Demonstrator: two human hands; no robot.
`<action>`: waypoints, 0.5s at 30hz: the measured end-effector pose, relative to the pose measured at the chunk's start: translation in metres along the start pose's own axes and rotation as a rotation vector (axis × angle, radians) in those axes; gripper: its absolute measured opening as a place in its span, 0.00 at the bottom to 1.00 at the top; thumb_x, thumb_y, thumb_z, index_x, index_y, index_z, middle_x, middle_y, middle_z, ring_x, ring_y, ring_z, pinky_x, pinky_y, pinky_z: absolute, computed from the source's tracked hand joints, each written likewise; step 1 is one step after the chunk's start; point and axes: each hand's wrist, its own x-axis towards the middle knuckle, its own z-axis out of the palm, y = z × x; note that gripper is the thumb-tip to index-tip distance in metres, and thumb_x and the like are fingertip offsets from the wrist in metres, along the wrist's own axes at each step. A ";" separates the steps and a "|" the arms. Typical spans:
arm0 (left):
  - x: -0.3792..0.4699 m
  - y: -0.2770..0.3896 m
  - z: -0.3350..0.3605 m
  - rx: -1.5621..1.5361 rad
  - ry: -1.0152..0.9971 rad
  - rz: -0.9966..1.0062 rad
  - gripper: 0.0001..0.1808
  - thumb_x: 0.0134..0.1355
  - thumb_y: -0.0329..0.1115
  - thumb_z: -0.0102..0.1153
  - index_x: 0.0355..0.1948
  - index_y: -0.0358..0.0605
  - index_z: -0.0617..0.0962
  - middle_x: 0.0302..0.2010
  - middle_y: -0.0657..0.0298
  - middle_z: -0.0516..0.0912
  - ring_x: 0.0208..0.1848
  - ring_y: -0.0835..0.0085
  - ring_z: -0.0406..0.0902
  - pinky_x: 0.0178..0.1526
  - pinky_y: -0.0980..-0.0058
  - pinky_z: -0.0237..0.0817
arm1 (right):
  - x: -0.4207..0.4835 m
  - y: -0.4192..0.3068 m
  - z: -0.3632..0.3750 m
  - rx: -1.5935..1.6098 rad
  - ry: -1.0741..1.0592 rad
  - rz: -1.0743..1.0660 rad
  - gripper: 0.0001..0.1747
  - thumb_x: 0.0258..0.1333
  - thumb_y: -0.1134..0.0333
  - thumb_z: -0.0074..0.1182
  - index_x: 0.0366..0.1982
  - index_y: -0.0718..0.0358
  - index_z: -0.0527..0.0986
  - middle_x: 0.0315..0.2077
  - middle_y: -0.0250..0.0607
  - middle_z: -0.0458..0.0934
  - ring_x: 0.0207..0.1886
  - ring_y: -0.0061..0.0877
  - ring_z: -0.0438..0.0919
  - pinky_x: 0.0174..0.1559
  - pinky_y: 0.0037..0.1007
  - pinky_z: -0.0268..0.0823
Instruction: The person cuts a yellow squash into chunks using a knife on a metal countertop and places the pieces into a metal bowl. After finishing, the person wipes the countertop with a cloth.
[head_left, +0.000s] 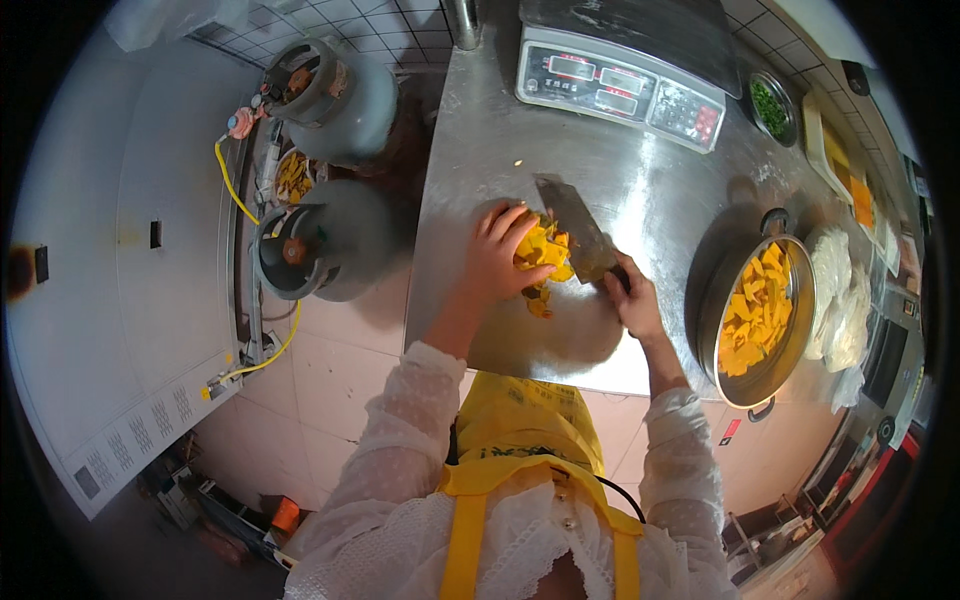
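On the stainless steel table (480, 135), my left hand (501, 251) rests over the left side of a pile of yellow-orange peelings (546, 251), which look like pumpkin rind, its fingers spread around them. My right hand (634, 292) is closed on the handle of a cleaver (576, 225). The blade lies at a slant just right of the pile, close to the tabletop. A few scraps hang below my left hand near the table's front part. To the right stands a two-handled metal pot (804, 300) with cut orange pumpkin pieces (756, 307) in it.
A digital scale (622, 86) stands at the back, with a bowl of chopped greens (769, 109) to its right. Plastic bags (840, 300) lie beyond the pot. Left of the table are two gas cylinders (341, 240) and a bucket of peelings (294, 176). A small scrap (518, 163) lies behind the pile.
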 end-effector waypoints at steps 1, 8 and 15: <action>-0.007 0.011 -0.001 0.023 -0.009 -0.052 0.37 0.40 0.53 0.72 0.50 0.44 0.78 0.58 0.55 0.71 0.62 0.51 0.63 0.62 0.52 0.55 | -0.013 0.000 0.002 0.010 0.029 0.071 0.22 0.62 0.71 0.50 0.57 0.67 0.66 0.38 0.41 0.79 0.39 0.23 0.76 0.46 0.25 0.68; -0.020 0.046 0.028 0.156 0.217 -0.214 0.40 0.40 0.54 0.72 0.53 0.46 0.76 0.61 0.54 0.67 0.64 0.44 0.58 0.64 0.45 0.50 | -0.060 0.013 0.067 0.139 0.160 0.132 0.25 0.64 0.65 0.51 0.59 0.66 0.64 0.33 0.44 0.79 0.31 0.25 0.76 0.38 0.27 0.70; -0.021 0.060 0.051 0.030 0.379 -0.266 0.33 0.43 0.45 0.72 0.51 0.47 0.77 0.57 0.55 0.72 0.61 0.47 0.62 0.61 0.49 0.56 | -0.056 -0.015 0.091 0.289 0.140 0.083 0.25 0.62 0.68 0.52 0.60 0.65 0.65 0.31 0.40 0.77 0.30 0.18 0.74 0.34 0.22 0.68</action>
